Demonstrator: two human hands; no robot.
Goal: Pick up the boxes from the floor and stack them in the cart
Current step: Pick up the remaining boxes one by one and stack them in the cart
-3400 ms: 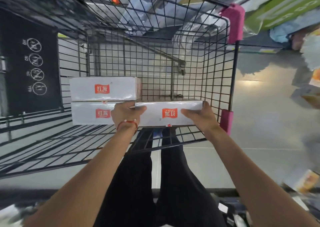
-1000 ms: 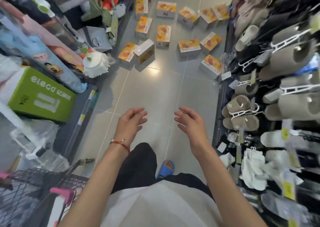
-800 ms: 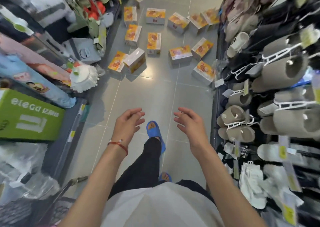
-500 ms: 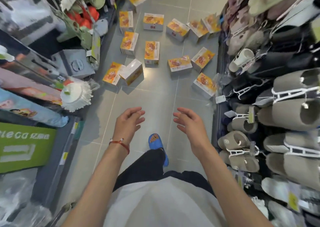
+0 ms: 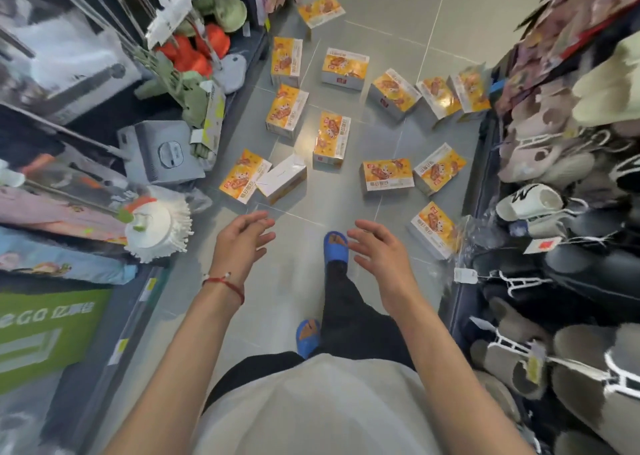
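The boxes (image 5: 387, 177) are glossy printed card with a film-like shine. The floor (image 5: 391, 11) is smooth grey tile with a dull sheen. The mop (image 5: 156, 227) head is white stringy fibre. The slippers (image 5: 554, 163) look soft, matt, felt-like. The sandal (image 5: 335, 246) is smooth blue plastic or rubber.

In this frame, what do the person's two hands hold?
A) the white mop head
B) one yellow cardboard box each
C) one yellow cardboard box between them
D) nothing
D: the left hand and right hand are open and empty above the grey tiled floor, and the yellow cardboard boxes lie ahead untouched.
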